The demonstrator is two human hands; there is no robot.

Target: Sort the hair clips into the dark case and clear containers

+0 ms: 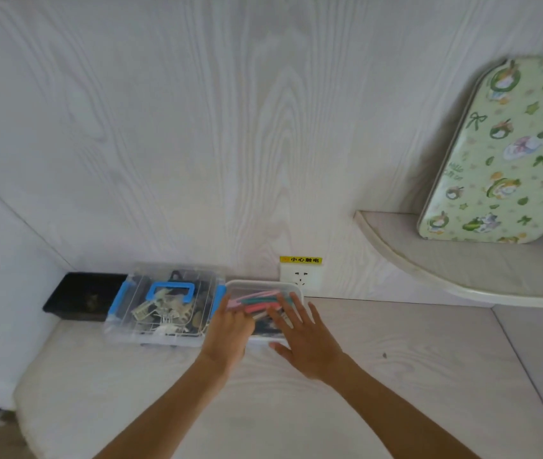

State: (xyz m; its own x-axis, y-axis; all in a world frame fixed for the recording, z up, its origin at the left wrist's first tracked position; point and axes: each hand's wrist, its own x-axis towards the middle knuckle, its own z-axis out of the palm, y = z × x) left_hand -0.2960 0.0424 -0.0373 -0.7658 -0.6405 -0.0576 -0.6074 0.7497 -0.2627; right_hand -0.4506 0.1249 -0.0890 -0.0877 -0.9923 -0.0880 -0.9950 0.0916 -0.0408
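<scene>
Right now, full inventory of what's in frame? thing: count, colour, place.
dark case: 1, black, far left against the wall
clear box: 1, clear with blue handle and latches, right of the dark case, lid on, mixed clips inside
open container: 1, clear, right of the clear box, below the outlet
hair clips: several, pink and green, long, lying in the open container
outlet: 1, white, on the wall, yellow warning label above it
shelf: 1, white, curved, at right
patterned board: 1, light green, leaning upright on the shelf
desk: 1, pale wood grain
left hand: 1, at the container's left edge, fingers on the clips
right hand: 1, fingers spread over the container
</scene>
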